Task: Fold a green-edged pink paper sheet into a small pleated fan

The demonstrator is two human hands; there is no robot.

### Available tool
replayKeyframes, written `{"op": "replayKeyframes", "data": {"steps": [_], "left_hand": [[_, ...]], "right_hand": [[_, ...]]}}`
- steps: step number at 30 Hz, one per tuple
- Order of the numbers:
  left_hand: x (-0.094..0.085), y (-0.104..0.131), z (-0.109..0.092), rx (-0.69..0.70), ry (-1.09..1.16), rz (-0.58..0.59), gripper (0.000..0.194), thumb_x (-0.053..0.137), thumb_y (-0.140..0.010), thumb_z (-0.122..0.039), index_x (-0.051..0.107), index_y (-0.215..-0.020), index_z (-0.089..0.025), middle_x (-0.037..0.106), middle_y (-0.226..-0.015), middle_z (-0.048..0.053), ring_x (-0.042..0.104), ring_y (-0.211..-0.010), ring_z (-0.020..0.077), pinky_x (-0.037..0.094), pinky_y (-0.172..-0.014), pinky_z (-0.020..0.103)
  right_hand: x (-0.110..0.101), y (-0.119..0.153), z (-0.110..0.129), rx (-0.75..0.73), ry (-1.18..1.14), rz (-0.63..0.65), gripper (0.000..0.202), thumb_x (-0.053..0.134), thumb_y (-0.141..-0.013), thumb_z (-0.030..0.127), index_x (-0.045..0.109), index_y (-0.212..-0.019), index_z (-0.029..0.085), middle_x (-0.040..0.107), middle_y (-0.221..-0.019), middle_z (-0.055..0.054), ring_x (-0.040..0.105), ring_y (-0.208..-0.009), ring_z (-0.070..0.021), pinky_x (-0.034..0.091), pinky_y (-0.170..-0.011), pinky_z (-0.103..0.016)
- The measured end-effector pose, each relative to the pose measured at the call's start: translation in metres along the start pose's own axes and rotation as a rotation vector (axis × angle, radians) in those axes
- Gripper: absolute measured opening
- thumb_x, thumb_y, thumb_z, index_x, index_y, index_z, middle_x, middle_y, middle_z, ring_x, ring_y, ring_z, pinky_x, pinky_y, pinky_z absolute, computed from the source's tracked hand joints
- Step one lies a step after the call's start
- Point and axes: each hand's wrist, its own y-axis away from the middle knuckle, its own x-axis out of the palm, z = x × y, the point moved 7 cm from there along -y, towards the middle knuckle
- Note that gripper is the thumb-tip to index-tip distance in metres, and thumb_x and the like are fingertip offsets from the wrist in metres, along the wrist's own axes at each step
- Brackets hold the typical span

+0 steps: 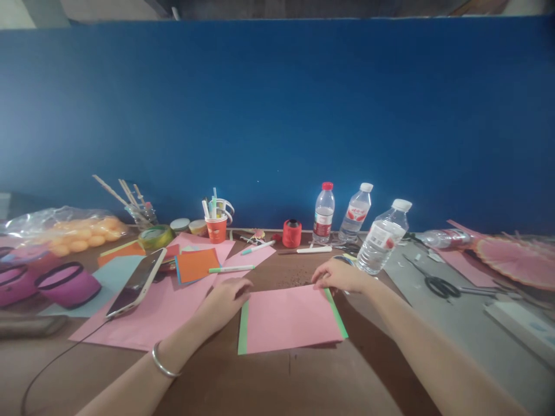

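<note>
A pink sheet of paper (290,318) with green strips along its left and right sides lies on the brown table in front of me. My left hand (228,300) is at its far left corner, fingers curled and the thumb at the paper's edge. At the far right corner, my right hand (338,275) pinches the top edge near the green strip (335,312). The undersides of both hands' fingers are partly hidden. Just beyond the sheet lie dark crumbs and a white-handled knife-like tool (314,249).
Water bottles (381,240) stand behind my right hand. Black scissors (437,286) lie on a grey mat (433,346) to the right. On the left are a phone (137,283) with a cable, coloured papers (198,266), a marker (232,268) and a red cup of pens (215,229).
</note>
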Motion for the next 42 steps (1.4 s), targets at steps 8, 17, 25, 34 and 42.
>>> {"op": "replayKeyframes", "data": {"steps": [8, 17, 25, 34, 42], "left_hand": [[0.025, 0.020, -0.038, 0.266, -0.117, 0.186, 0.067, 0.064, -0.071, -0.041, 0.042, -0.133, -0.028, 0.038, -0.143, 0.005, 0.034, -0.130, 0.0296, 0.027, -0.108, 0.043], [0.043, 0.030, -0.039, 0.338, -0.139, 0.330, 0.092, 0.056, -0.073, -0.062, 0.009, -0.145, -0.028, 0.010, -0.153, 0.007, 0.009, -0.139, 0.0332, 0.014, -0.111, 0.052], [0.040, 0.026, -0.040, 0.326, -0.198, 0.276, 0.074, 0.055, -0.077, -0.056, 0.030, -0.141, -0.027, 0.023, -0.150, 0.007, 0.021, -0.137, 0.0314, 0.019, -0.111, 0.048], [0.040, 0.027, -0.039, 0.324, -0.234, 0.282, 0.083, 0.060, -0.070, -0.060, 0.031, -0.140, -0.025, 0.021, -0.150, 0.008, 0.021, -0.136, 0.0329, 0.020, -0.111, 0.049], [0.038, 0.026, -0.043, 0.326, -0.228, 0.271, 0.075, 0.055, -0.075, -0.061, 0.035, -0.138, -0.027, 0.028, -0.148, 0.009, 0.025, -0.135, 0.0327, 0.022, -0.110, 0.050]], "right_hand": [[-0.011, 0.004, 0.010, -0.005, 0.279, -0.164, 0.031, 0.059, -0.074, 0.034, 0.065, -0.102, 0.020, 0.068, -0.095, -0.007, 0.062, -0.086, -0.0230, 0.043, -0.075, -0.031], [0.029, 0.032, 0.066, -0.305, 0.440, 0.091, 0.086, 0.076, -0.049, 0.041, 0.047, -0.128, 0.023, 0.052, -0.122, -0.008, 0.045, -0.112, -0.0293, 0.039, -0.087, -0.036], [0.050, 0.042, 0.081, -0.296, 0.620, 0.154, 0.051, 0.073, -0.051, 0.046, 0.059, -0.090, 0.018, 0.052, -0.098, -0.008, 0.048, -0.093, -0.0274, 0.041, -0.065, -0.031], [0.055, 0.038, 0.082, -0.320, 0.734, 0.120, 0.048, 0.076, -0.053, 0.034, 0.060, -0.096, 0.017, 0.058, -0.097, -0.009, 0.054, -0.088, -0.0269, 0.039, -0.060, -0.030], [0.061, 0.038, 0.085, -0.357, 0.727, 0.117, 0.048, 0.073, -0.055, 0.043, 0.060, -0.094, 0.019, 0.059, -0.095, -0.007, 0.056, -0.086, -0.0270, 0.039, -0.058, -0.030]]}}
